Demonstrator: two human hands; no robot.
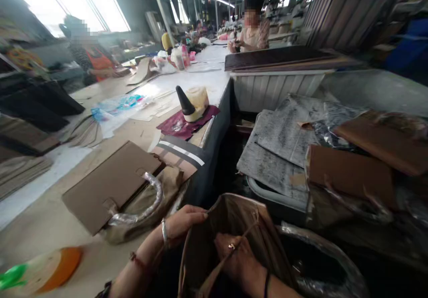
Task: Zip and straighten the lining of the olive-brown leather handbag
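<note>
A brown handbag (245, 211) stands open at the bottom centre, its clear-wrapped handle (329, 249) hanging out on the right. My left hand (185, 222) is closed on the bag's left rim, at the upper corner. Inside the bag's mouth is my right hand (236, 255), with a ring on one finger; its fingertips are hidden and whether they hold anything does not show. A thin brown strap (217, 273) crosses over that hand. On the table to the left lies another brown handbag (112, 184) with a wrapped handle (157, 195).
A bottle with orange contents (62, 266) lies at lower left. A pot with a black cone (185, 101) stands on maroon material (177, 126) near the table edge (219, 128). Grey sheets (277, 142) and more brown bags (351, 168) fill the right. Two people work farther back.
</note>
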